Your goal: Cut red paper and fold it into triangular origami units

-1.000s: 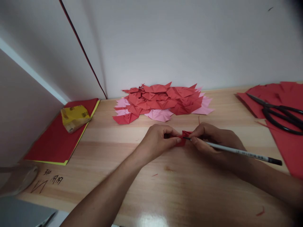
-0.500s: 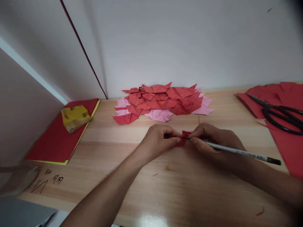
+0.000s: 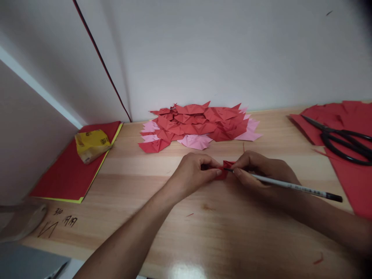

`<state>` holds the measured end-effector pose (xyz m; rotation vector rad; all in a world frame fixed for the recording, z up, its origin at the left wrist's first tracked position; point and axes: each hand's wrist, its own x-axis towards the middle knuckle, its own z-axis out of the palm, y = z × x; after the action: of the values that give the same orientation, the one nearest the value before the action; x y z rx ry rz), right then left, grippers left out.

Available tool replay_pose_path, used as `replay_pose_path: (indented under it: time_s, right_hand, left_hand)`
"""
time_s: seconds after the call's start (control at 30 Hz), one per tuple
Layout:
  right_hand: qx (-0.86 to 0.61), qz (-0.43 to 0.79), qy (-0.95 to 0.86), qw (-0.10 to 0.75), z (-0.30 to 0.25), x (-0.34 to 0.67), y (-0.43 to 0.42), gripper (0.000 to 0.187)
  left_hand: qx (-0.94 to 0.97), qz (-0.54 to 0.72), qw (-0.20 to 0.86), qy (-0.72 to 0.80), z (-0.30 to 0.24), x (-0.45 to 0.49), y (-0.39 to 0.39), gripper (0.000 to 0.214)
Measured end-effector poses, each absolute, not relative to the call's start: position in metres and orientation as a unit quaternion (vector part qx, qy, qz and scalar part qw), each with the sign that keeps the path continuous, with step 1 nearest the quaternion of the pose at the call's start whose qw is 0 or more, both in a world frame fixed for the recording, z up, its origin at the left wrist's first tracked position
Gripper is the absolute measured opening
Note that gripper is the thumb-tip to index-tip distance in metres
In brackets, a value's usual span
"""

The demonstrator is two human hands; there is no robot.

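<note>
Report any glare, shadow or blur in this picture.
Head view: bright glare on the table at the bottom edge; head view: soft shadow below the right hand; head view: upper-right corner darkened; head view: lettering on the pen too blurred to read.

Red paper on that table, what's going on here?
A person's left hand pinches a small piece of folded red paper, while the right hand holds a pen, its tip at the paper. Behind the hands lies a pile of folded red and pink papers. To the right, scissors lie on red sheets.
</note>
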<state>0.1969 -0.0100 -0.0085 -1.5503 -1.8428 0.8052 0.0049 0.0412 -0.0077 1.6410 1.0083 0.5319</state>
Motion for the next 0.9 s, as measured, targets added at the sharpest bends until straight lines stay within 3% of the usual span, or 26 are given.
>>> replay_pose_path:
  time_s: [0.9]
  right_hand:
    - [-0.582,0.293,-0.697,0.297,-0.0076,0.196,-0.0092,0.011]
  left_hand:
    - [0.697,0.223,0.531,0.426,-0.0077,0.0052,0.0413,0.015]
